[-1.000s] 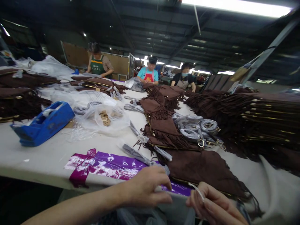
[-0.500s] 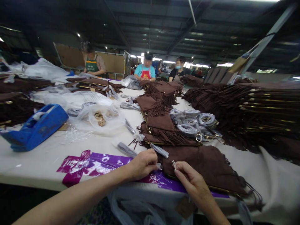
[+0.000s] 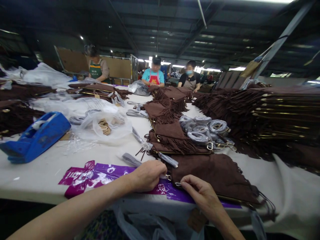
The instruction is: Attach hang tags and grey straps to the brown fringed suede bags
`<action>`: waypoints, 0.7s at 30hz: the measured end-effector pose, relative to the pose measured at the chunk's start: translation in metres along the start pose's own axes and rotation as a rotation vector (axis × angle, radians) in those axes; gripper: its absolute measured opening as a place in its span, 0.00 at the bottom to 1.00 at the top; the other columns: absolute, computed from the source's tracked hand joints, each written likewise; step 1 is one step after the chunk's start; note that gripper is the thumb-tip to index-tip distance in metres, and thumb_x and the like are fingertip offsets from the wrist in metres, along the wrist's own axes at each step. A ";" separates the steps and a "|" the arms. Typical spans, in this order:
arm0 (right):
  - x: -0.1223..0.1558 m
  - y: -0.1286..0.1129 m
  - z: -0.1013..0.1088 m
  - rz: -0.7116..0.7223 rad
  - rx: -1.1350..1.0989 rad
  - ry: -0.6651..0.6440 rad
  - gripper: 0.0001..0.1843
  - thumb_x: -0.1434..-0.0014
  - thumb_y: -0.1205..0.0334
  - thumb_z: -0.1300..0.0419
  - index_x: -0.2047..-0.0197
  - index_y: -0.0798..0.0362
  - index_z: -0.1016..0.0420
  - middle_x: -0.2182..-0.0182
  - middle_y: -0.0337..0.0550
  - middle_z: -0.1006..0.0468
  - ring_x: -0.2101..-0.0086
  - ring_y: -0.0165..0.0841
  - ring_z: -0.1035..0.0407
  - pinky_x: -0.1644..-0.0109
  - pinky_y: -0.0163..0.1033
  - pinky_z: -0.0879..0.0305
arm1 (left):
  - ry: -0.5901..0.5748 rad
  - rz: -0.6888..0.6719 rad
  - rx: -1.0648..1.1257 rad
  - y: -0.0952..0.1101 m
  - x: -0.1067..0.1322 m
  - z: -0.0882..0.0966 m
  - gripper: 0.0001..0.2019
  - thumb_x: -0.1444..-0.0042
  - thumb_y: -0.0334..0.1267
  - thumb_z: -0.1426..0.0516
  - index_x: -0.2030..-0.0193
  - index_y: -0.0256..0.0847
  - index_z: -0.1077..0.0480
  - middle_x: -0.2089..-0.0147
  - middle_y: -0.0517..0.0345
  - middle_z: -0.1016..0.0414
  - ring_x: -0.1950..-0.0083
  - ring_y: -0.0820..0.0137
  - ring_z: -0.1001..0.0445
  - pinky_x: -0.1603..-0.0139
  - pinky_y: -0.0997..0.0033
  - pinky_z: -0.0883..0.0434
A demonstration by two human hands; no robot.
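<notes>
A brown fabric bag [image 3: 207,175] lies flat at the table's near edge, its gold zipper edge towards me. My left hand [image 3: 149,175] is closed at the bag's left corner, pinching a small metal fitting whose gold ring [image 3: 169,177] shows beside the fingers. Between thumb and forefinger my right hand [image 3: 200,190] pinches a white string [image 3: 178,184]; its loop points left, close to the ring and apart from it. Below that hand, a brown card tag [image 3: 197,220] hangs past the table edge. A plastic-wrapped strip [image 3: 168,160] lies just above the left hand.
Purple tape [image 3: 107,173] covers the near table edge. A blue tape dispenser [image 3: 37,136] and a plastic bag of tags [image 3: 103,126] stand left. Fringed bags [image 3: 170,130], wrapped straps [image 3: 200,130] and a tall bag stack [image 3: 282,113] fill the centre and right. Several people work opposite.
My right hand has lowered the string loop and moved it left towards the ring. The left hand has shifted slightly left, and the gold ring now shows.
</notes>
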State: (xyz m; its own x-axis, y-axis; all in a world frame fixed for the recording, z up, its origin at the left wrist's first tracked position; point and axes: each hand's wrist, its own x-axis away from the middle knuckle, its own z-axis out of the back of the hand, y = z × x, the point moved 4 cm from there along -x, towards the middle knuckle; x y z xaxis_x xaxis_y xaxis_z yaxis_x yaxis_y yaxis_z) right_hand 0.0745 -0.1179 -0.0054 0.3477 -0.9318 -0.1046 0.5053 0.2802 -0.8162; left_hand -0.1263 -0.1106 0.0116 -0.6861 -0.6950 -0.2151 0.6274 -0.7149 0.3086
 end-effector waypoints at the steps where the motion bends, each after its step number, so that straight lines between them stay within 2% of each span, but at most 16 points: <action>1: 0.000 -0.002 0.001 -0.003 -0.003 0.002 0.15 0.39 0.51 0.45 0.71 0.51 0.27 0.73 0.37 0.25 0.70 0.32 0.31 0.65 0.33 0.37 | -0.006 0.003 -0.005 0.002 -0.002 -0.002 0.13 0.46 0.24 0.51 0.56 0.40 0.34 0.60 0.54 0.29 0.60 0.66 0.33 0.59 0.69 0.36; 3: 0.000 -0.006 0.004 -0.017 -0.009 0.002 0.15 0.38 0.51 0.45 0.70 0.51 0.28 0.74 0.36 0.26 0.70 0.32 0.32 0.65 0.33 0.37 | -0.026 0.013 -0.034 0.006 -0.005 -0.005 0.14 0.44 0.25 0.51 0.55 0.42 0.31 0.61 0.53 0.30 0.60 0.66 0.33 0.60 0.69 0.36; 5: -0.001 -0.009 0.004 -0.033 -0.026 -0.004 0.15 0.38 0.51 0.45 0.69 0.51 0.27 0.73 0.37 0.25 0.69 0.33 0.32 0.64 0.34 0.37 | -0.033 0.027 -0.068 0.011 -0.007 -0.007 0.11 0.43 0.27 0.50 0.58 0.41 0.29 0.63 0.53 0.31 0.61 0.66 0.34 0.61 0.68 0.37; 8: -0.005 -0.014 0.001 -0.048 -0.065 -0.048 0.13 0.39 0.52 0.44 0.67 0.51 0.24 0.70 0.38 0.22 0.67 0.34 0.29 0.61 0.35 0.35 | -0.004 0.033 -0.099 0.016 -0.006 -0.007 0.06 0.45 0.33 0.45 0.61 0.39 0.30 0.61 0.52 0.32 0.59 0.64 0.34 0.59 0.66 0.36; 10: -0.008 -0.017 -0.001 -0.053 -0.070 -0.068 0.12 0.40 0.54 0.43 0.66 0.51 0.22 0.70 0.38 0.20 0.67 0.34 0.28 0.61 0.35 0.34 | 0.007 0.049 -0.125 0.017 -0.006 -0.010 0.06 0.42 0.37 0.45 0.62 0.38 0.30 0.60 0.51 0.31 0.58 0.63 0.34 0.58 0.65 0.36; 14: -0.016 -0.027 -0.001 -0.002 -0.007 -0.081 0.10 0.41 0.58 0.42 0.65 0.50 0.20 0.68 0.38 0.18 0.67 0.35 0.25 0.61 0.35 0.33 | -0.038 0.092 -0.138 0.012 -0.010 -0.015 0.09 0.37 0.32 0.51 0.65 0.37 0.31 0.61 0.52 0.30 0.59 0.65 0.33 0.59 0.68 0.35; 17: -0.023 -0.034 0.002 0.081 0.096 -0.109 0.09 0.40 0.60 0.43 0.64 0.49 0.20 0.68 0.38 0.17 0.67 0.35 0.25 0.61 0.35 0.32 | -0.065 0.106 -0.043 0.006 -0.015 -0.011 0.07 0.38 0.31 0.49 0.63 0.38 0.29 0.60 0.53 0.30 0.58 0.66 0.32 0.60 0.71 0.35; 21: -0.029 -0.038 0.005 0.230 0.393 -0.064 0.09 0.40 0.64 0.43 0.62 0.47 0.21 0.65 0.40 0.18 0.65 0.36 0.25 0.59 0.37 0.33 | -0.076 0.073 0.157 0.002 -0.020 -0.002 0.06 0.39 0.29 0.46 0.65 0.37 0.28 0.61 0.55 0.29 0.59 0.69 0.31 0.58 0.74 0.35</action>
State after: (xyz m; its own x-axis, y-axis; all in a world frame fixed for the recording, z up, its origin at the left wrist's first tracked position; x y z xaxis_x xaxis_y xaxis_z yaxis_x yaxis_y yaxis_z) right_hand 0.0488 -0.1007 0.0317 0.5276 -0.8225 -0.2125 0.6661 0.5558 -0.4974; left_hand -0.1104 -0.0983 0.0149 -0.6702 -0.7328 -0.1177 0.6158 -0.6376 0.4629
